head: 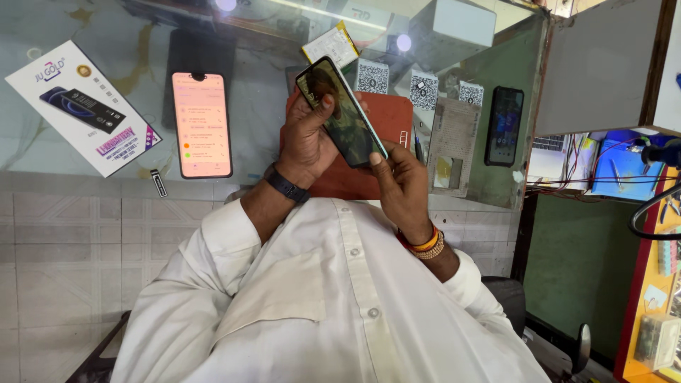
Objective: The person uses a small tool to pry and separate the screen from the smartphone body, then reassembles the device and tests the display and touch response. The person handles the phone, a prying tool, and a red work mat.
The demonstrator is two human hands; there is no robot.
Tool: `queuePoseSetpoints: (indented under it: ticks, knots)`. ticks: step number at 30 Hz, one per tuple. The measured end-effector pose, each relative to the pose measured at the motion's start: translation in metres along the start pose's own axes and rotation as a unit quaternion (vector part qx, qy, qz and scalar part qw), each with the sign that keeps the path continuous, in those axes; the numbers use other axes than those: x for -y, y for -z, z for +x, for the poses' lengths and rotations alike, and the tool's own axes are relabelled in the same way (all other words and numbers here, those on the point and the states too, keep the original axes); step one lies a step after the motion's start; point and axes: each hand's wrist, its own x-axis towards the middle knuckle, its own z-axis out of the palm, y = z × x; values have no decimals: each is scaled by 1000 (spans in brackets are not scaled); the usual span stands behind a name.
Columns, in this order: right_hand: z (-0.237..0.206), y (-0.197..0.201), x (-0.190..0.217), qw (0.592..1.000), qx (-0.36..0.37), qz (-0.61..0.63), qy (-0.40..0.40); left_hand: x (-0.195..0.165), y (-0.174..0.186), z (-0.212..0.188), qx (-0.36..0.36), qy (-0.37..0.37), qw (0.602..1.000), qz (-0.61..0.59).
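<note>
Both hands [306,138] [401,186] grip phone [342,112], lengthwise diagonal.

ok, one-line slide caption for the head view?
Both hands, left hand and right hand, hold a dark-screened phone above a glass counter.

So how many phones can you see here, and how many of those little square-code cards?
Phones: 3 – one held in both hands, a lit one on the glass counter, a dark one to the right
Square-code cards: 3
Total: 6

Phone repair shop, glass counter [128,28], phones [202,124], soldering bench [660,234]
</note>
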Motion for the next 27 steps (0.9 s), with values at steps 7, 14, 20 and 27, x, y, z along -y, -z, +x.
queuePoseSetpoints:
  ticks: [7, 14, 20, 27]
  knots:
    - [-3, 1, 2, 995, -10, -86, 46, 3, 1, 0, 8, 12, 1000, -4]
    - [-1, 1, 10, 971, -37, -225, 71, 4, -2, 0, -9, -1, 1000, -2]
    - [15, -1, 36, 957, -21, -229, 178, 3, 1, -2, 4, 25, 999, 37]
    - [43, -6, 53, 939, -37, -290, 182, 19, 5, -8, 62, 79, 989, 105]
